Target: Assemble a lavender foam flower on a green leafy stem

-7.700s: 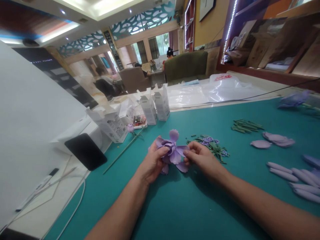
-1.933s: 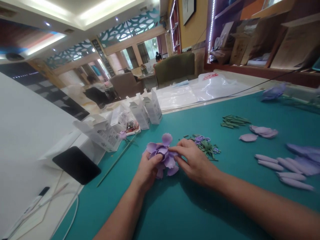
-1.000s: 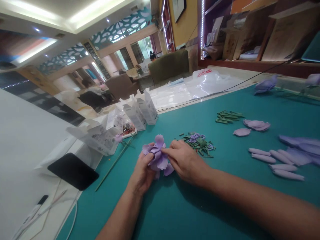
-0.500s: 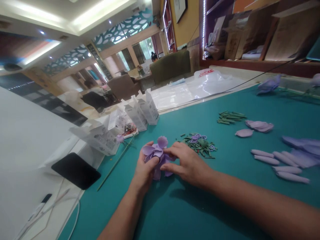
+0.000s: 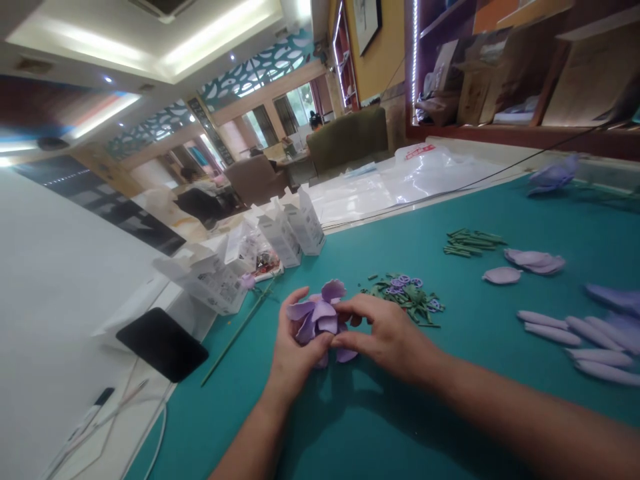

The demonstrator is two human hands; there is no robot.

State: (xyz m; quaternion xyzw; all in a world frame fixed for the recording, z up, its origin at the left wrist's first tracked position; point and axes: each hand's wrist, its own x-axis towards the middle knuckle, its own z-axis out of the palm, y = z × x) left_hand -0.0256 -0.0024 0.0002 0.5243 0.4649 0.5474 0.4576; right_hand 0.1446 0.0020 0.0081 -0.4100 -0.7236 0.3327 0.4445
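A purple artificial flower (image 5: 320, 315) with spread petals is held just above the green table mat (image 5: 320, 427). My left hand (image 5: 295, 353) wraps round it from the left, thumb pressed on the lower petals. From the right, my right hand (image 5: 387, 333) pinches a petal near the middle, thumb and forefinger at its edge. The flower's underside is hidden by petals and fingers. Just beyond my right hand lies a pile of small green leaf pieces and purple rings (image 5: 413, 297).
To the right lie green stem pieces (image 5: 473, 242), flat purple petals (image 5: 537, 261) and rolled purple pieces (image 5: 600, 357). A long green stem (image 5: 235, 337) with a bud lies left, near a black tablet-like object (image 5: 163, 345) and white boxes (image 5: 215, 277). A purple flower (image 5: 553, 175) rests far right.
The camera view has shifted slightly, moving the scene right and down. Within the hands the flower's petals have turned a little, and both thumbs now meet near its lower middle petal.
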